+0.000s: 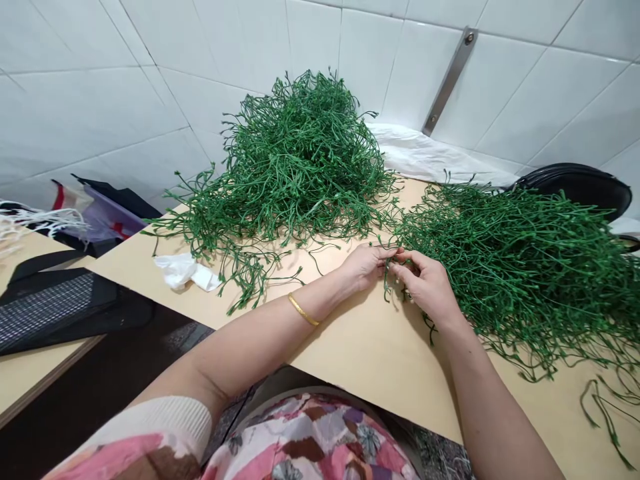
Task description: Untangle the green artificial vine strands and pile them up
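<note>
My left hand (367, 265) and my right hand (424, 280) meet over the table, fingertips close together. Both are pinched on thin green artificial stems (387, 283), whose ends hang below the fingers. How many stems are held is hidden by the fingers. Behind my hands rises a tall tangled pile of green stems (305, 153) with small budded tips. A second, wider pile of the same stems (530, 260) lies to the right, close beside my right hand.
A crumpled white tissue (187, 272) lies on the beige table (370, 353) at left. White cloth (425, 153) and a black bag (575, 187) sit along the tiled wall. A metal bracket (450, 83) is fixed there. Another table with black mesh material (50, 310) stands left, across a gap.
</note>
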Demonstrator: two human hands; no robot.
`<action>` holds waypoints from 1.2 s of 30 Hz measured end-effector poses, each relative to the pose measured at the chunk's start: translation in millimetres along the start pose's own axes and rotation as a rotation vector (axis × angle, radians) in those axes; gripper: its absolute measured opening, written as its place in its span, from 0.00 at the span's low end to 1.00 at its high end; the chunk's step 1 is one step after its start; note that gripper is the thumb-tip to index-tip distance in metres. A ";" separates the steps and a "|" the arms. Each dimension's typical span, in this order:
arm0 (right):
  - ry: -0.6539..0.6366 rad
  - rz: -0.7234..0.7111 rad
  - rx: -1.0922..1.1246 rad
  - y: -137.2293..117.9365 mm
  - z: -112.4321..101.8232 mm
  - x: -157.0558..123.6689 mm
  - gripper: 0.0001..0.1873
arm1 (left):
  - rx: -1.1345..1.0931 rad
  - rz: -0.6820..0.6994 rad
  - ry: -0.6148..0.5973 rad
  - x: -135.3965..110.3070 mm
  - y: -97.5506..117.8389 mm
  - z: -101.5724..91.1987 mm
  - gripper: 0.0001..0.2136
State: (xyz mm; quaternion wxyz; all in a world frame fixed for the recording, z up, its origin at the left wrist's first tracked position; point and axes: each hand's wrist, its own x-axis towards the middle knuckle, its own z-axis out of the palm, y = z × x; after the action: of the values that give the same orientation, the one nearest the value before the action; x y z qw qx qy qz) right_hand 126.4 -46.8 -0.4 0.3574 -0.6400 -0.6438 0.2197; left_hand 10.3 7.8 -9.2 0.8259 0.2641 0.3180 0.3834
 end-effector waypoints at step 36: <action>0.447 -0.187 -0.816 -14.6 -60.6 -5.4 0.14 | 0.100 0.454 -0.044 -23.3 40.0 5.0 0.02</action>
State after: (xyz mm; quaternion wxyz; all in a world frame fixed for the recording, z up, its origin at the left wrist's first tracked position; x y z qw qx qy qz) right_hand 161.2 -63.9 48.7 0.2247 -0.6989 -0.6397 -0.2277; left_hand -16.4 10.8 28.8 0.7111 0.3776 0.2509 0.5373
